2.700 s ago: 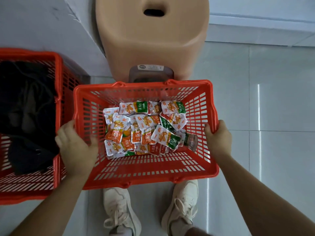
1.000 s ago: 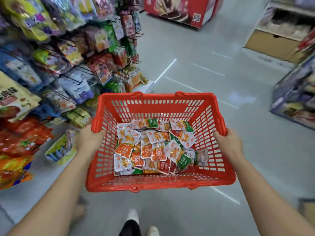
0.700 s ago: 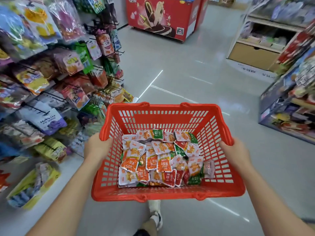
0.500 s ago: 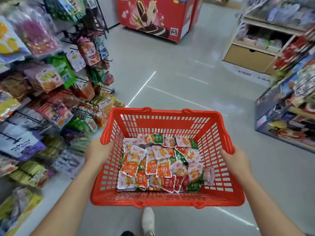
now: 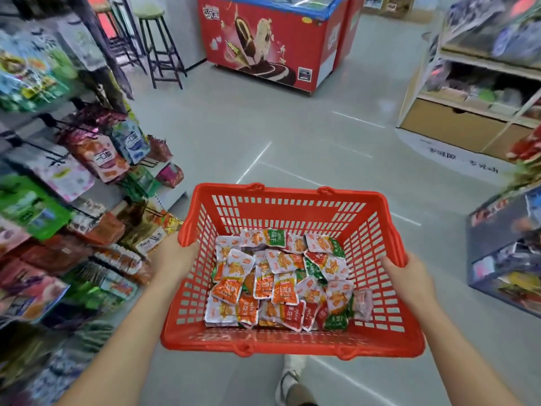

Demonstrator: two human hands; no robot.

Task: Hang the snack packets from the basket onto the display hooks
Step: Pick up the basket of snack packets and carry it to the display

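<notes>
Centre foreground of a shop aisle: red plastic basket [image 5: 292, 343] carried in front of the person, above the grey floor [image 5: 234, 133]; left hand [image 5: 175, 256] grips the basket's left wall just under the rim; right hand [image 5: 409, 276] grips the right rim; both hands are thus closed on the basket and hold nothing else; snack packets [image 5: 281, 285], small and white with orange, red or green panels, lie in a loose overlapping heap on the basket's bottom, towards its near side; at the left, display rack [image 5: 96, 159] carrying rows of larger hanging bags, blurred; straight ahead, red ice-cream freezer [image 5: 263, 45], with two dark-legged stools [image 5: 158, 45] to its left; at the right, shelf unit [image 5: 468, 121] with a cardboard-coloured base; below the basket's near rim, one pale shoe [image 5: 288, 385] on the floor
</notes>
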